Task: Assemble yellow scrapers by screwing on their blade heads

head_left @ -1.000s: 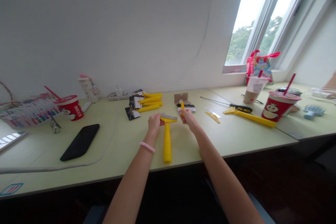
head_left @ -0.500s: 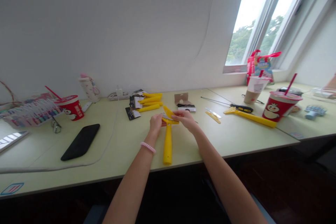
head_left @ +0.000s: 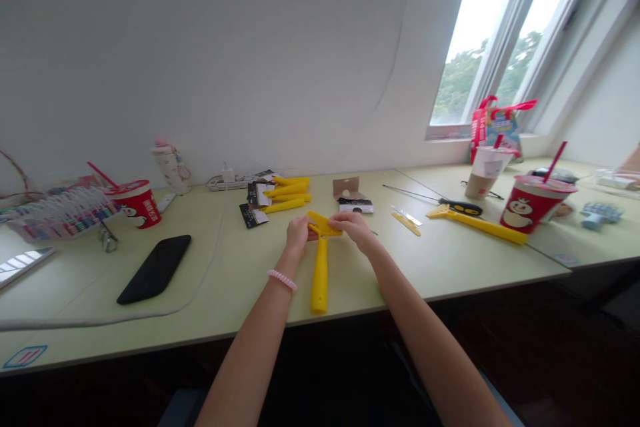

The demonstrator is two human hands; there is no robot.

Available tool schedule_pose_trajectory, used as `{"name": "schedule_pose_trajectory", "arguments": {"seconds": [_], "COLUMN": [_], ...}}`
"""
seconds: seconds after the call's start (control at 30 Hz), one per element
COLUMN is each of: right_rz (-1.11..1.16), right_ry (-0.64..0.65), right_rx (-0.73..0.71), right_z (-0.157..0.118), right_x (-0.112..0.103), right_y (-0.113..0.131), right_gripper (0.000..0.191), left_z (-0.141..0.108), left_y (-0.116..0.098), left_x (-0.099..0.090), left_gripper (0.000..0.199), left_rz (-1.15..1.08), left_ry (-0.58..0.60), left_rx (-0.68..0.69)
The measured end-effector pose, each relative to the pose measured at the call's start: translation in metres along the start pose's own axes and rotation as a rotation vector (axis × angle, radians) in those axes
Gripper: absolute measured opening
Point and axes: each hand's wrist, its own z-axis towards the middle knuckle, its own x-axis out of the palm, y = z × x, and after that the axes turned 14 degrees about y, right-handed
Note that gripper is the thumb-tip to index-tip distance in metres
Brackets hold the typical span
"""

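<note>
A yellow scraper (head_left: pixel 320 273) lies with its handle pointing at me and its wide head farther off. My left hand (head_left: pixel 299 232) is closed on the left end of that head. My right hand (head_left: pixel 351 224) pinches a flat yellow cover piece (head_left: pixel 319 219) that lies slantwise over the head. The fingers partly hide where cover and head meet. To the right, a second yellow scraper (head_left: pixel 483 225) rests near a long screwdriver (head_left: pixel 457 205). A loose yellow strip (head_left: pixel 406 224) and a metal blade (head_left: pixel 407 215) lie between it and my right hand.
Several yellow scrapers (head_left: pixel 287 195) with black cards lie behind my left hand. Opened brown packaging (head_left: pixel 346 187) is at the back. A black phone (head_left: pixel 155 269) and a red cup (head_left: pixel 135 203) stand left; another red cup (head_left: pixel 533 205) is right. The table's front edge runs close by.
The yellow cover piece has tipped down from a steep angle to lie flatter over the scraper's head, moving slightly left. The grey metal seen under it is now mostly covered.
</note>
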Motion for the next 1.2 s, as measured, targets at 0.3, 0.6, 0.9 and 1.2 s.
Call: {"name": "schedule_pose_trajectory", "arguments": {"seconds": [0.3, 0.6, 0.9, 1.2], "right_rz": [0.156, 0.375, 0.418, 0.379], "right_ry": [0.075, 0.129, 0.067, 0.048], "right_rx": [0.110, 0.179, 0.171, 0.151], "right_z": [-0.001, -0.002, -0.006, -0.004], "right_x": [0.001, 0.002, 0.007, 0.007], "right_y": [-0.008, -0.008, 0.000, -0.003], "right_gripper": [0.021, 0.015, 0.011, 0.011], "left_z": [0.000, -0.003, -0.006, -0.005], "left_y": [0.000, -0.004, -0.010, -0.010], "left_x": [0.000, 0.000, -0.002, -0.004], "left_gripper": [0.014, 0.016, 0.018, 0.020], "left_rz": [0.019, -0.040, -0.175, -0.255], "left_ry": [0.011, 0.012, 0.001, 0.012], "left_rx": [0.000, -0.033, -0.128, -0.180]}}
